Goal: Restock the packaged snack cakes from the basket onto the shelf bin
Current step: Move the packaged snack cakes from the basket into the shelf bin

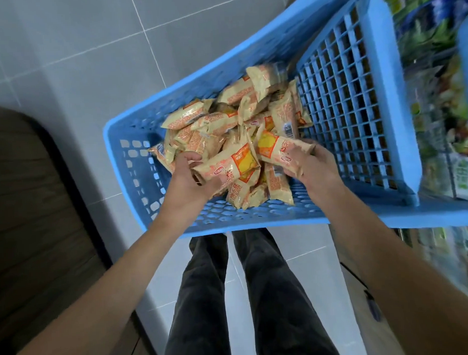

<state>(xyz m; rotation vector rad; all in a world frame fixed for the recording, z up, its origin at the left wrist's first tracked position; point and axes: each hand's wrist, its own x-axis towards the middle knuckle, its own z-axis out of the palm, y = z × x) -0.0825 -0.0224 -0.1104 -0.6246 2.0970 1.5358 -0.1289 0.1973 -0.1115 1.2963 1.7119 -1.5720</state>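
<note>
A blue plastic basket [125,144] holds a heap of several beige and orange wrapped snack cakes [225,122]. My left hand [186,179] grips one snack cake [227,164] at the near side of the heap. My right hand [310,166] grips another snack cake [282,147] just to the right of it. Both hands are inside the basket, over the pile. A second blue container with a grid wall [357,98] adjoins the basket on the right; whether it is the shelf bin I cannot tell.
Blurred shelves of green and mixed packaged goods [436,90] run along the right edge. A dark brown rounded object [29,197] stands at the left. Grey floor tiles [77,50] lie beyond, and my legs in dark trousers [245,296] are below the basket.
</note>
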